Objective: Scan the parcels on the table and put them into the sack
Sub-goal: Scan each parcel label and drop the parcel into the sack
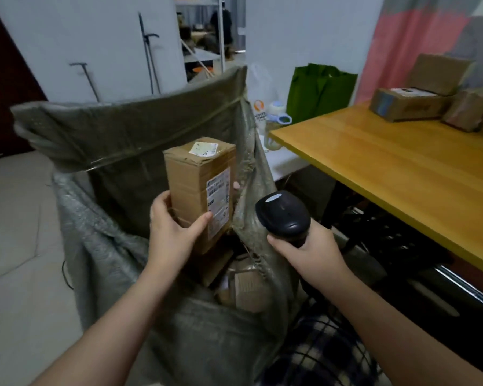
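Brown corrugated cardboard, taped along its top edges: the parcel (pixel 200 190) stands upright at the centre of the frame, held in the air over the open mouth of the sack (pixel 123 140). Its white label (pixel 218 199) faces the lower right. The left hand (pixel 173 227) grips the parcel's lower part, with the thumb lying across the front just beside the label and the fingers wrapped round the back. The right hand (pixel 310 252) is closed round the handle of a black scanner (pixel 283 215), whose head sits just right of the label.

The parcel looks stiff and square-edged, and since one hand carries it, probably not heavy. Bare cardboard should give a dry, sure grip, while the tape would be slicker. The lower half, across the narrow faces, seems the best hold because it keeps the thumb off the barcode.

Below it, more boxes (pixel 246 288) lie inside the soft grey-green woven sack. To the right runs the yellow wooden counter (pixel 402 162), with unscanned parcels (pixel 410 104) stacked in the upper right corner. A green bag (pixel 318 93) stands beyond the counter's far end.
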Demonstrator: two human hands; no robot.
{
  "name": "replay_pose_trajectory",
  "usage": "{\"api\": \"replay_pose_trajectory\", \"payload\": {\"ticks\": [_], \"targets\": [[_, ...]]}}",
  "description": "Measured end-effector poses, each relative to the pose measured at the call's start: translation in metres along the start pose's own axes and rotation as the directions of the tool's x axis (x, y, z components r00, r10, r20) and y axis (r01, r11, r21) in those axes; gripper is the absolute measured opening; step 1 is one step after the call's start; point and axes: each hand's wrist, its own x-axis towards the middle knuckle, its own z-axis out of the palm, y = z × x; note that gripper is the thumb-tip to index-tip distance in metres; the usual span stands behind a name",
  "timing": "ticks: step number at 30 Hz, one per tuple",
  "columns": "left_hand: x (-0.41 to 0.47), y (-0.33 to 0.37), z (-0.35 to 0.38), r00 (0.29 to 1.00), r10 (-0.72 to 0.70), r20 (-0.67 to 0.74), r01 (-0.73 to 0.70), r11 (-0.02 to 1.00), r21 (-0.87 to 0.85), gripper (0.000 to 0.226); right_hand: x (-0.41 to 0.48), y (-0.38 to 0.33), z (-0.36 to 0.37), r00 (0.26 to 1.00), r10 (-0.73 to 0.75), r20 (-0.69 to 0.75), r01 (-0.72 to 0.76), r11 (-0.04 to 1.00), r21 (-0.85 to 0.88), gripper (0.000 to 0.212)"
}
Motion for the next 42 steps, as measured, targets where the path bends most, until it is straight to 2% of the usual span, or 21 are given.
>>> {"api": "replay_pose_trajectory", "payload": {"ticks": [6,10,13,16,19,23,26,28,30,32,35,39,42], "targets": [[0.032,0.002,-0.019,0.978,0.172,-0.118,-0.151,0.974,0.167,0.085,0.039,-0.011,0.045,0.998,-0.025,0.065,0.027,0.999,-0.033,0.027],[0.046,-0.016,-0.017,0.971,0.225,-0.084,-0.163,0.874,0.458,0.083,0.054,-0.007,0.064,0.997,-0.002,0.078,0.005,0.999,-0.035,0.026],[0.065,-0.034,-0.001,0.984,0.166,0.057,-0.16,0.72,0.675,0.083,0.058,0.003,0.072,0.997,0.055,0.048,-0.054,0.998,-0.015,0.025],[0.082,-0.05,0.024,0.975,0.119,0.187,-0.221,0.598,0.771,0.08,0.061,0.012,0.073,0.993,0.11,0.032,-0.109,0.993,-0.044,0.025],[0.092,-0.058,0.047,0.965,0.072,0.251,-0.25,0.536,0.807,0.078,0.062,0.02,0.066,0.992,0.124,0.017,-0.123,0.991,-0.048,0.024],[0.104,-0.057,0.059,0.963,-0.048,0.263,-0.205,0.501,0.841,0.078,0.057,0.028,0.055,0.989,0.148,-0.024,-0.149,0.987,-0.059,0.025],[0.113,-0.051,0.053,0.944,-0.18,0.277,-0.155,0.498,0.853,0.087,0.051,0.029,0.045,0.985,0.169,-0.036,-0.17,0.985,-0.039,0.024],[0.112,-0.043,0.051,0.938,-0.19,0.291,-0.17,0.477,0.862,0.088,0.044,0.029,0.034,0.983,0.177,-0.057,-0.178,0.984,-0.016,0.024],[0.104,-0.026,0.055,0.948,-0.072,0.31,-0.243,0.466,0.851,0.078,0.037,0.029,0.019,0.978,0.189,-0.092,-0.188,0.982,0.013,0.027],[0.09,-0.002,0.069,0.923,0.103,0.372,-0.372,0.494,0.786,0.066,0.03,0.028,-0.003,0.972,0.19,-0.141,-0.186,0.982,0.039,0.033],[0.063,0.046,0.102,0.829,0.302,0.471,-0.554,0.564,0.613,0.053,0.019,0.029,-0.044,0.96,0.172,-0.22,-0.17,0.985,0.03,0.035],[0.012,0.112,0.157,0.673,0.476,0.567,-0.731,0.543,0.412,0.052,-0.007,0.035,-0.115,0.908,0.187,-0.374,-0.192,0.981,0.024,0.024],[-0.028,0.154,0.194,0.569,0.564,0.598,-0.804,0.533,0.262,0.05,-0.038,0.041,-0.171,0.846,0.209,-0.491,-0.212,0.976,0.05,0.012]]}}
